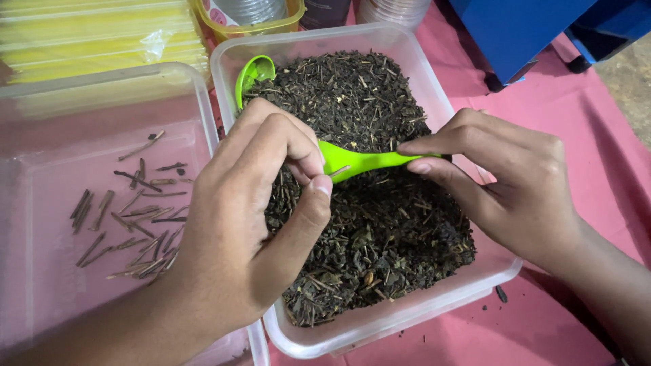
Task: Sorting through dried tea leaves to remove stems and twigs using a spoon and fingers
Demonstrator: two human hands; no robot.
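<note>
A clear plastic tub [434, 88] in the middle holds a heap of dark dried tea leaves [369, 224]. My right hand [508, 183] pinches the handle of a bright green plastic spoon [359, 161] above the leaves. My left hand [251, 224] hovers over the tub's left side, thumb and fingertips pinched together at the spoon's bowl, where a small stem lies. A second green scoop [252, 73] leans against the tub's far left wall.
A second clear tub [41, 102] on the left holds several loose brown stems [132, 217]. Yellow packets [95, 34] are stacked at the back left, jars stand at the back, a blue object [522, 34] sits at the back right, and a pink cloth [597, 156] covers the table.
</note>
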